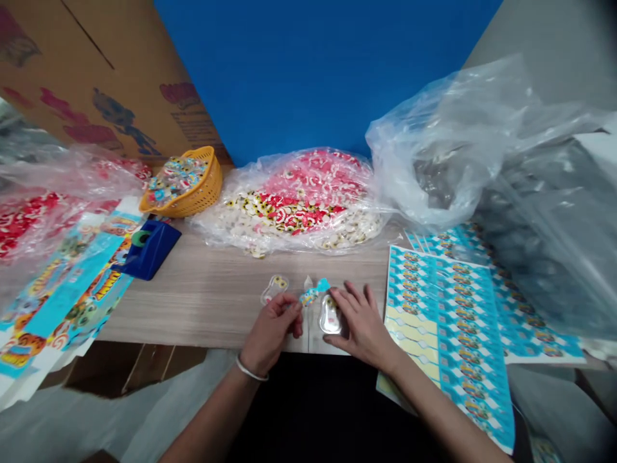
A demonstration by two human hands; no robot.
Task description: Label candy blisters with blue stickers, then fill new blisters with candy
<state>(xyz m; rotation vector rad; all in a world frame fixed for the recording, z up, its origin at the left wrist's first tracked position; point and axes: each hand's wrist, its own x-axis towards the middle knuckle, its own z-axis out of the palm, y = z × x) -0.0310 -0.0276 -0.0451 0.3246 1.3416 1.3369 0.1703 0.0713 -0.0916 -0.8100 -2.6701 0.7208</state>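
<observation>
My left hand [274,325] is closed in a pinch at the near end of a blue printed sticker [312,292]. The sticker's far part reaches toward my right hand. Around a small clear plastic case [330,316], my right hand [362,321] has its thumb at the near end and its fingers at the far end. Small yellow-and-black pieces show inside the case, which rests on the table. Beyond my left fingers lies another clear case or half-shell [274,289] with similar pieces in it.
Sticker sheets [460,321] lie at the right beside a large clear bag [443,148]. A bag of red, white and yellow pieces [299,199] spreads across the back. At the left are a yellow basket [205,186], a blue tape dispenser [157,254] and printed cardboard [91,276].
</observation>
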